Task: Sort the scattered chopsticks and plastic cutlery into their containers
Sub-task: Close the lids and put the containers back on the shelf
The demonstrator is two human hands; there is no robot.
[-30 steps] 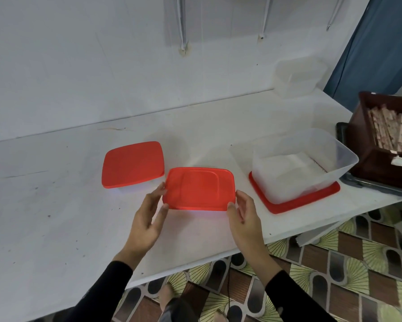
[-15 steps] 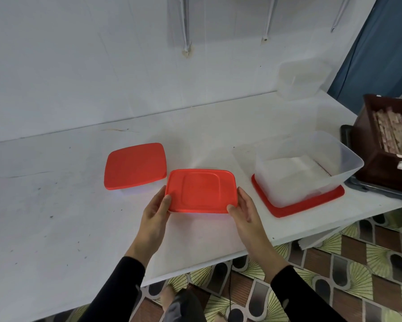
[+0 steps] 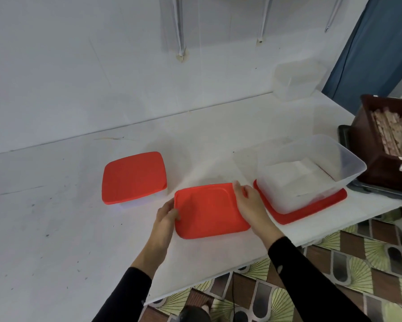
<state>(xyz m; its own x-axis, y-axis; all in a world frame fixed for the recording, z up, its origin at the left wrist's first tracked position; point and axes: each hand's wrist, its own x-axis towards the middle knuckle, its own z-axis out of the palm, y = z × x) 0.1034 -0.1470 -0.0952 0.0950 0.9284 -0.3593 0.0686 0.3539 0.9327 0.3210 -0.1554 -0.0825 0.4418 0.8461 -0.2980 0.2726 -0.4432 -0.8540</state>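
The lid (image 3: 210,210) is held at its edges by both hands. The left hand (image 3: 166,214) is kept on the left edge. The right hand (image 3: 248,202) has been slid to the far right corner, fingers curled over it. The lid is likely being pulled off for filling. It is red, flat and shiny. An open box (image 3: 350,180) is just right of the right hand. Chopsticks (image 3: 395,133) are farther right.

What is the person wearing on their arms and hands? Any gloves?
No gloves. Both arms are in long, snug black sleeves that end at the wrists: the left sleeve and the right sleeve. The right sleeve has a small pale fleck near its cuff. The left hand and right hand are bare, and no ring or watch shows.
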